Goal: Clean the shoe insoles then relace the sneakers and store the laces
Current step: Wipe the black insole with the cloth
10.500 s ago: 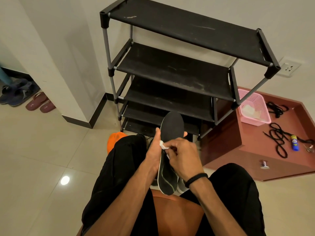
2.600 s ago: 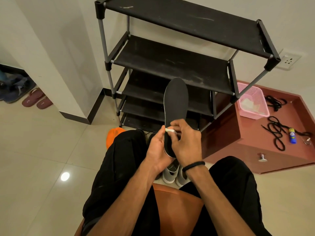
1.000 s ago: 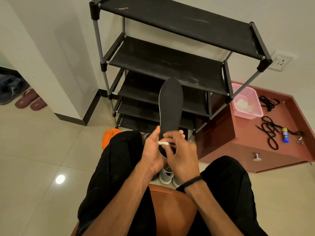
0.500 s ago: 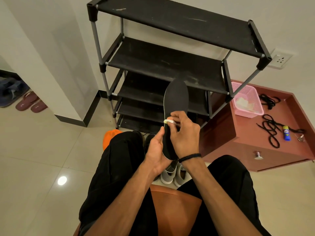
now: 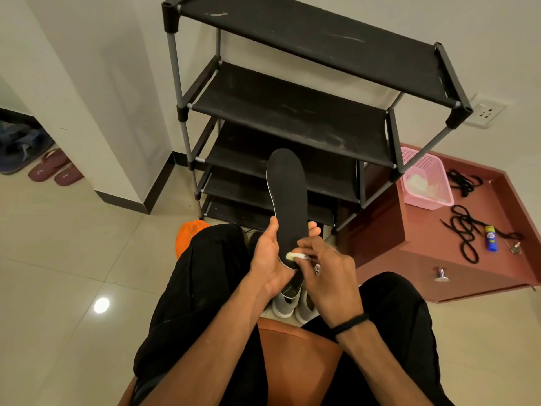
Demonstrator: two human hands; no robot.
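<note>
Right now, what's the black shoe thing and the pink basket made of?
The insole looks like matte black foam or fabric: flat, dull, with a thin pale edge. The pink basket looks like moulded plastic: a glossy rim and gridded, holey walls.

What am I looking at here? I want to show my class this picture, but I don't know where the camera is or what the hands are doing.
There is no machine: the camera sits on a seated person's head, looking forward and down at their own hands and black-trousered legs.

The left hand holds a black insole upright by its lower end. The right hand pinches a small white wipe against the insole's lower end.

Between the knees, on the tiled floor, stand grey sneakers. Behind them is a black shoe rack. To the right, a low red cabinet carries a pink basket, loose black laces and a small blue and yellow bottle.
</note>
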